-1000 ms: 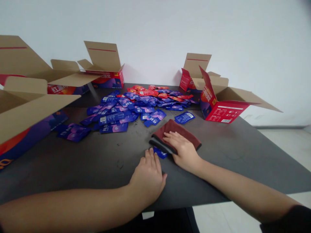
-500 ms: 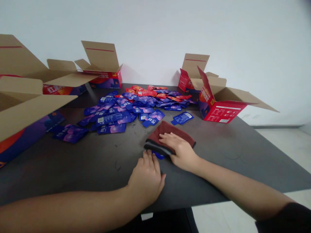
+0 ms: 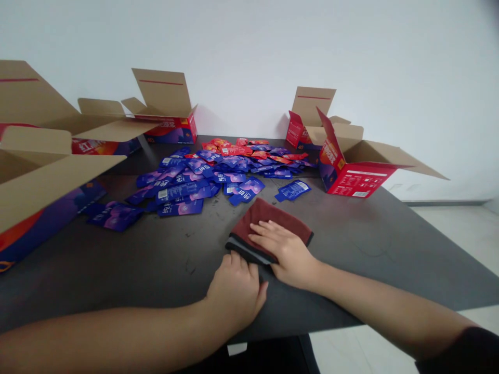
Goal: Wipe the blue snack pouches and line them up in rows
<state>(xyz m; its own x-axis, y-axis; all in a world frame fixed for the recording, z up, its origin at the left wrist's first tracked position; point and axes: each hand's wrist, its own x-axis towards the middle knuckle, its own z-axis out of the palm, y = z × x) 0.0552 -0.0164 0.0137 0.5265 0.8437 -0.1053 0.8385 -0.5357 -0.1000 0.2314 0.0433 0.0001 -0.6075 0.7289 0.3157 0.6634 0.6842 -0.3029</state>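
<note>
The cloth (image 3: 267, 212) lies beneath the open, flat right grip (image 3: 286, 254) and at one o'clock from the curled left grip (image 3: 236, 286), whose hold I cannot tell.

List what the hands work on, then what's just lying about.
Job in hand:
folded brown cloth with black edging, under the right hand, left hand at its near edge

Lying about, untouched:
flat blue and red pouches, mostly heaped
open red-and-blue cardboard boxes
</note>
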